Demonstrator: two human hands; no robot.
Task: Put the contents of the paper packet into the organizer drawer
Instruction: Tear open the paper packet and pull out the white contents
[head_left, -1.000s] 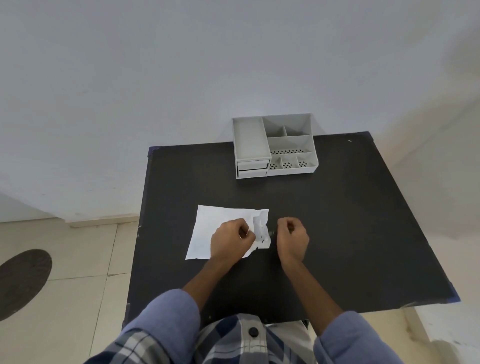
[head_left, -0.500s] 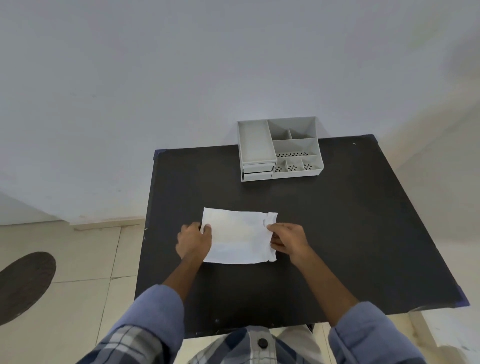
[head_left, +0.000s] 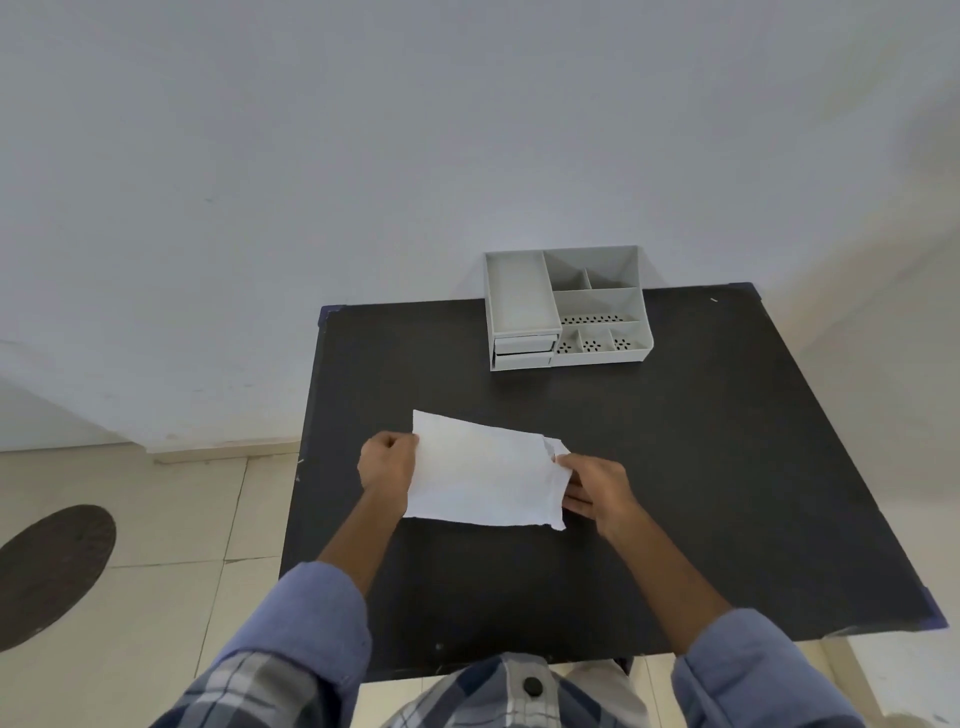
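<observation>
The left hand pinches the left edge of the flat white paper packet, and the right hand grips its torn right end, holding it over the black square table. Nothing has visibly come out yet. The grey plastic compartment organizer stands well apart at the far edge, its two small drawers closed and its open compartments seemingly empty, so emptying and stowing remain.

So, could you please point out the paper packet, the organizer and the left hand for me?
Paper packet (head_left: 483, 478): head view, middle of its flat white face.
Organizer (head_left: 522, 299): head view, floor of its long left tray.
Left hand (head_left: 387, 462): head view, back of the hand.
</observation>
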